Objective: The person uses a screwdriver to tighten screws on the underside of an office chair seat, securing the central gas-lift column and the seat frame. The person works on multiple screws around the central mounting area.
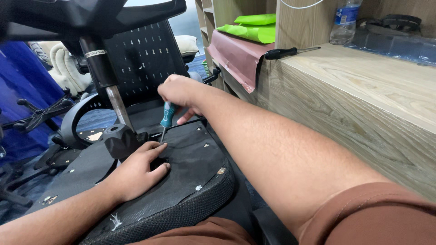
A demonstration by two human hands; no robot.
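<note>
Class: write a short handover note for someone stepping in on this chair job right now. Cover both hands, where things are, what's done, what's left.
Right hand: grip shut on the green-handled screwdriver, tip down on the upturned chair seat.
Left hand: flat on the seat beside the tip, holding nothing.
The black mechanism and gas post sit on the seat.
A second screwdriver lies on the wooden counter.
Done: cannot tell how many screws are in.
Left: the screw under the tip.

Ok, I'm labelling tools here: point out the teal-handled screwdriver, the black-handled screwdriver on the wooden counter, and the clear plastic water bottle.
teal-handled screwdriver (167, 116), head view, handle.
black-handled screwdriver (279, 53), head view, handle.
clear plastic water bottle (344, 28), head view, body.
</note>
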